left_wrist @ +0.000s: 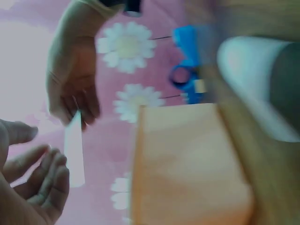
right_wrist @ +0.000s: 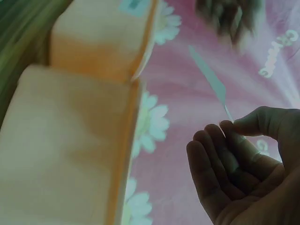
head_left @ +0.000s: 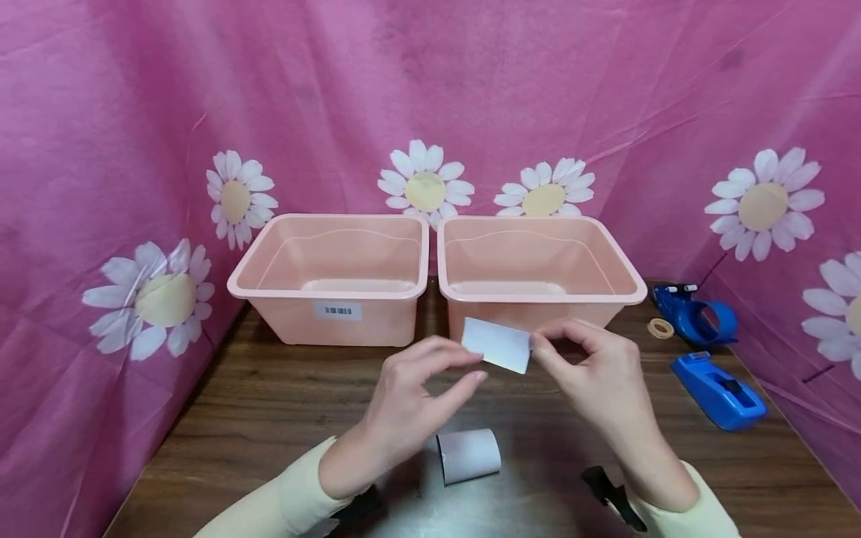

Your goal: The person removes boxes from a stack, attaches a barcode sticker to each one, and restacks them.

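Observation:
A small white piece of paper (head_left: 496, 344) is held up in front of the bins, in the middle of the head view. My right hand (head_left: 602, 377) pinches its right end between thumb and fingertips, as the right wrist view shows too. At the opposite end is my left hand (head_left: 410, 400), its fingertips right at the lower left corner and its thumb spread away from them. On the table between my forearms, a short white cardboard tube (head_left: 469, 457) lies on its side; it is also large and blurred in the left wrist view.
Two pink plastic bins stand side by side at the back: the left bin (head_left: 350, 321) bears a barcode label, the right bin (head_left: 541, 297) sits behind the paper. At right lie a blue tape dispenser (head_left: 720, 392), a blue tape gun (head_left: 693, 314) and a small tape roll (head_left: 661, 329).

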`<control>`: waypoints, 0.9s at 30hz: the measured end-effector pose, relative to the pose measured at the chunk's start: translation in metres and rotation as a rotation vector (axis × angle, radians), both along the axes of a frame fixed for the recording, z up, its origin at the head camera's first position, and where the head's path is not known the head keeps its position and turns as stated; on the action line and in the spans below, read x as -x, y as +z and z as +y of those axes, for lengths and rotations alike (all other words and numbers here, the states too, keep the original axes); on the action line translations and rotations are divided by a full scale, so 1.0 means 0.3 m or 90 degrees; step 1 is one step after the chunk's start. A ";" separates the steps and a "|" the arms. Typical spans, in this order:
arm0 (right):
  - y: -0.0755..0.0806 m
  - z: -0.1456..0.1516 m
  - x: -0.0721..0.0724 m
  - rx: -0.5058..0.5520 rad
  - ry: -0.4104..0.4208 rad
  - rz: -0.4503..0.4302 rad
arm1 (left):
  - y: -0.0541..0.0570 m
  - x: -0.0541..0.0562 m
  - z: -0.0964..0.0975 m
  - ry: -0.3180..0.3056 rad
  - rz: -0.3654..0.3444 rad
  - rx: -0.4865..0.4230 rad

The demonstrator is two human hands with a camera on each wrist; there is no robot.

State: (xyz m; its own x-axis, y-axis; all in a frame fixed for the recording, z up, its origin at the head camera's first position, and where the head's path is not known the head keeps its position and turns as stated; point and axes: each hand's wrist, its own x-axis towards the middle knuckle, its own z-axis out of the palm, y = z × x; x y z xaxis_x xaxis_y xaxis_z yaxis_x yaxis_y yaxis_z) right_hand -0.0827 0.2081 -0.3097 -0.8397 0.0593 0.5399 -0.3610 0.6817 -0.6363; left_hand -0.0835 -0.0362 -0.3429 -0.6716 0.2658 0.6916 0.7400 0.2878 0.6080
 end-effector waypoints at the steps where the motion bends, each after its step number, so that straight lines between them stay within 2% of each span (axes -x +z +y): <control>1: 0.003 -0.020 0.000 0.012 0.014 0.009 | 0.018 0.003 0.013 0.011 0.009 -0.004; 4: 0.006 -0.069 -0.001 0.061 0.053 0.037 | 0.051 0.014 0.041 0.039 0.005 -0.005; 7: 0.004 -0.100 -0.004 0.104 0.084 0.053 | 0.062 0.021 0.054 0.047 -0.009 -0.004; 14: -0.001 -0.128 -0.016 0.199 0.124 0.000 | 0.053 0.028 0.058 0.049 -0.018 -0.004; 17: -0.006 -0.129 -0.016 0.195 0.121 0.002 | 0.047 0.032 0.063 0.049 -0.021 -0.007; 24: -0.025 -0.137 -0.010 0.150 0.126 0.057 | 0.042 0.047 0.061 0.055 -0.019 -0.022; 27: -0.024 -0.135 -0.010 0.150 0.128 0.054 | 0.041 0.053 0.054 0.051 -0.031 -0.034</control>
